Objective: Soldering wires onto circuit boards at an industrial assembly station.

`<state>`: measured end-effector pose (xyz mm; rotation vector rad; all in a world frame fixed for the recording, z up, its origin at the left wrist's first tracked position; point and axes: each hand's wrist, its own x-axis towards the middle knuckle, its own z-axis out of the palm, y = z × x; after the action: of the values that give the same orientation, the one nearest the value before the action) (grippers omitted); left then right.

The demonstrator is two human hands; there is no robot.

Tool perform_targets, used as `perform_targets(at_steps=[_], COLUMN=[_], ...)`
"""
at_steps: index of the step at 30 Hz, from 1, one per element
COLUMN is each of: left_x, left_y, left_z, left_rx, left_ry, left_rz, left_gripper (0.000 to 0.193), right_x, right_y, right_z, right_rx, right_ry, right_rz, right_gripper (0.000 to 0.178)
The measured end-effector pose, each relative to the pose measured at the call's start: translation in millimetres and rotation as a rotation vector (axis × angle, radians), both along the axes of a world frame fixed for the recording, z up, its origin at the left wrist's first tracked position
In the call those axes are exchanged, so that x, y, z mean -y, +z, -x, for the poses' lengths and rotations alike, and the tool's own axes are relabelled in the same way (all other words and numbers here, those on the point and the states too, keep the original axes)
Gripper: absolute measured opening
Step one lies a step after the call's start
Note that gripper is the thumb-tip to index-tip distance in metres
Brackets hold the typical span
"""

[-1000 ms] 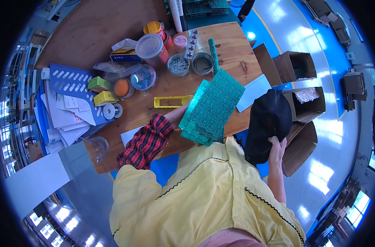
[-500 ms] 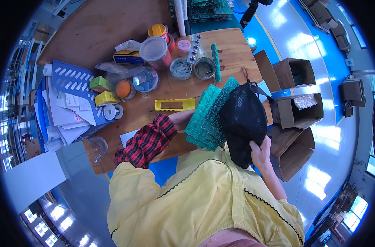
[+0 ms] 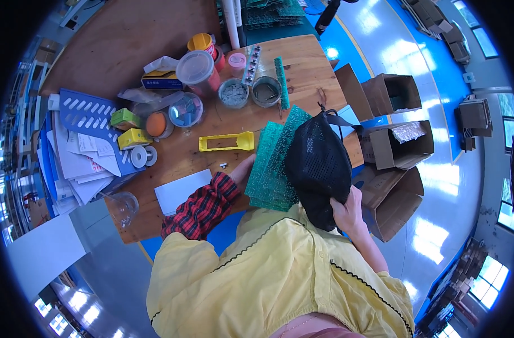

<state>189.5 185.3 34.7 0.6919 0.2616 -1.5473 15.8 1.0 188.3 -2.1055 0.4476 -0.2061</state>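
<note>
My left hand (image 3: 243,170), at the end of a red-and-black plaid sleeve, grips the left edge of several green circuit boards (image 3: 267,169). Its fingertips are hidden behind them. The boards overlap and stand tilted over the near table edge. My right hand (image 3: 347,212) is closed on the lower part of a black mesh bag-like thing (image 3: 318,152), its fabric bunched in my fingers. This covers the right side of the boards. Left of the boards lie a yellow plastic frame (image 3: 226,142) and a small white part (image 3: 223,165).
A white sheet (image 3: 181,188) lies by my left sleeve. Further back stand two tins of small parts (image 3: 234,93), a lidded tub (image 3: 198,73) and a narrow green board strip (image 3: 282,83). A blue file rack (image 3: 93,112) is at left; open cardboard boxes (image 3: 400,145) stand at right.
The whole scene has shifted left in the view. More of the white sheet and the small white part now show beside my left sleeve. Both hands keep their grips.
</note>
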Motion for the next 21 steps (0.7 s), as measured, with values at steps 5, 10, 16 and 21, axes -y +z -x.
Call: perform_targets(at_steps=[5,10,16,21], left_x=[6.9,-1.2,-11.4,-32.2], left_y=[42.3,4.3,8.3,21.4], left_z=[30.0,66.7,146.9,207.9], left_rx=[-0.045,0.197,0.121,0.123], left_ry=[0.117,0.173,0.308,0.46], left_rz=[0.065,0.145,0.21,0.189], left_gripper=[0.043,0.042,0.038,0.035], right_x=[-0.7,8.0,26.0,53.4], right_y=[13.8,14.8,-1.0,-0.6], right_z=[27.5,78.7,176.5,215.1], right_rx=[0.073,0.279,0.394,0.48], right_ry=[-0.004,-0.007,-0.111,0.163], right_rz=[-0.016,-0.046,-0.225,0.052], right_gripper=[0.031,0.018,0.03,0.037])
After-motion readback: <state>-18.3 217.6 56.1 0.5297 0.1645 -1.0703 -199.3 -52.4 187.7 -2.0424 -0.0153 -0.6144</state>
